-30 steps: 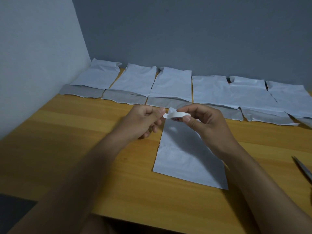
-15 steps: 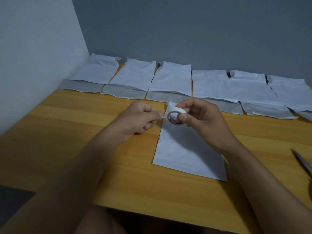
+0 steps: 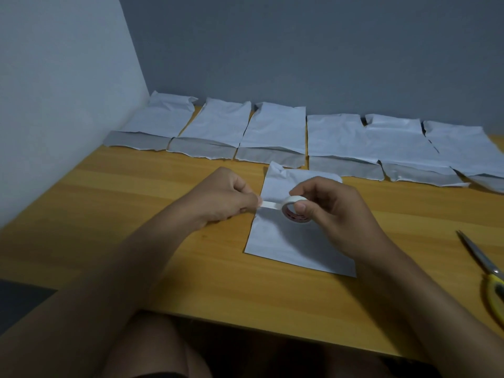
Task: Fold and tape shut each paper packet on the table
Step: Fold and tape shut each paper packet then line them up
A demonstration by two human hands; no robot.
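A white paper packet lies flat on the wooden table in front of me. Above it my right hand holds a small roll of white tape between thumb and fingers. My left hand pinches the free end of the tape strip, which stretches a short way from the roll to the left. Several more white packets lie in a row along the back wall, each with a grey folded flap at its near edge.
Scissors with a yellow handle lie at the table's right edge. A white wall stands at the left and a grey wall behind the row. The table's front edge runs just above my knees.
The hands have drawn apart and come lower and nearer to me. A short strip of tape now spans between the left fingers and the roll. The packet's far end is uncovered.
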